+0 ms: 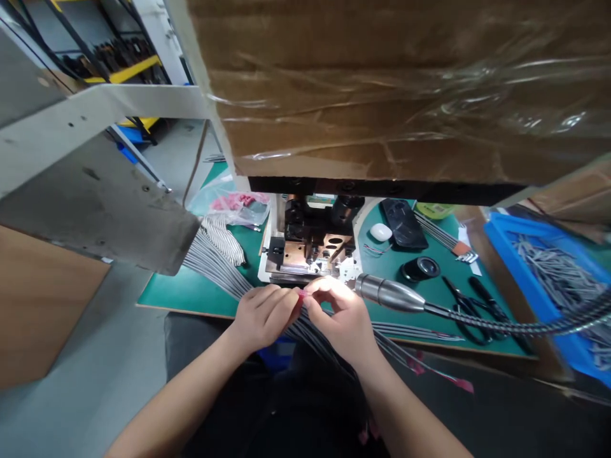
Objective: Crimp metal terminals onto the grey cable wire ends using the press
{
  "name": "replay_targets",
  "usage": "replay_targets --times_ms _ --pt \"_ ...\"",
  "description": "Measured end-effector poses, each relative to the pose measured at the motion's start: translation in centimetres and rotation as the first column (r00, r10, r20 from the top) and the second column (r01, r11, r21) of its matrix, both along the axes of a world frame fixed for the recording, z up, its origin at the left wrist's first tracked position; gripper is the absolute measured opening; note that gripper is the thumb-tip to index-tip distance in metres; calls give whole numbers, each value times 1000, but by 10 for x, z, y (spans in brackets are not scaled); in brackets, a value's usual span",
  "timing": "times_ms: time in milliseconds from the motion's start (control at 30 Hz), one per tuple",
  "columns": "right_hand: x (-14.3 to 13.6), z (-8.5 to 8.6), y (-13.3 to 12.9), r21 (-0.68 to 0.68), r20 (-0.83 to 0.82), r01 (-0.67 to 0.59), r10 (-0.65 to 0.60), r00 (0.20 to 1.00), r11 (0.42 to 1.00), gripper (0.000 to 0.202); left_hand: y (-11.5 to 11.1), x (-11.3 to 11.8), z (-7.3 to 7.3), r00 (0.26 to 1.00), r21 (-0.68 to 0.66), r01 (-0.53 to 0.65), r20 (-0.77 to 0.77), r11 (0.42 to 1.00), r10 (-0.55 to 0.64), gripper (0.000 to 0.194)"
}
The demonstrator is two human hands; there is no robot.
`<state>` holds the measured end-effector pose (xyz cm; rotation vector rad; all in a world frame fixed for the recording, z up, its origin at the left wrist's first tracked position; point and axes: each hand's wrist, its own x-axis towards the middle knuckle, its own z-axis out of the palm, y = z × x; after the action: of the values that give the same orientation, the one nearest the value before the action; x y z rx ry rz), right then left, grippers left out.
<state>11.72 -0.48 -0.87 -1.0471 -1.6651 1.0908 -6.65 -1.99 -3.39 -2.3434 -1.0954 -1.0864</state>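
Note:
My left hand (267, 315) and my right hand (340, 318) meet just in front of the crimping machine (315, 248). Between their fingertips is a small pink connector (302, 294), pinched from both sides. Fingers cover most of it, and any wire entering it is hidden. Below my hands a bundle of grey cables (217, 264) runs from the left side of the bench across my lap. Several cable ends at the lower right carry pink connectors (463, 385).
A flexible metal lamp (391, 294) reaches in close beside my right hand. Pliers (470, 305), a black round container (420, 269) and a dark phone-like object (403, 224) lie right. A blue bin (515, 254) holds grey pieces. Left is a bag of pink connectors (233, 201). Cardboard (382, 89) hangs overhead.

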Motion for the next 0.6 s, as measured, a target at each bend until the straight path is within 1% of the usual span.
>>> replay_targets --times_ms 33,100,200,267,367,433,533,600 --pt "1 -1 0 47 30 19 -21 999 999 8 1 3 -2 1000 -23 -12 27 1000 12 29" --pt "2 -6 3 203 103 77 -99 990 976 9 3 10 -4 995 -89 -44 81 995 52 24" --pt "7 -14 10 446 190 146 -253 949 883 9 6 19 -2 981 -198 -96 145 976 126 16" --pt "12 -18 17 545 234 154 -327 915 824 10 8 21 -1 970 -235 -117 180 965 161 14" --pt "18 -21 25 614 309 139 -399 863 777 14 7 21 -1 965 -242 -117 203 963 168 9" --pt "21 -21 27 614 343 136 -418 841 777 14 6 19 -3 967 -238 -123 188 963 170 7" --pt "21 -21 29 598 343 150 -421 840 788 13 6 18 -6 968 -243 -138 173 960 183 8" --pt "21 -19 29 601 337 159 -429 838 783 12 6 18 -6 967 -249 -136 175 959 183 8"
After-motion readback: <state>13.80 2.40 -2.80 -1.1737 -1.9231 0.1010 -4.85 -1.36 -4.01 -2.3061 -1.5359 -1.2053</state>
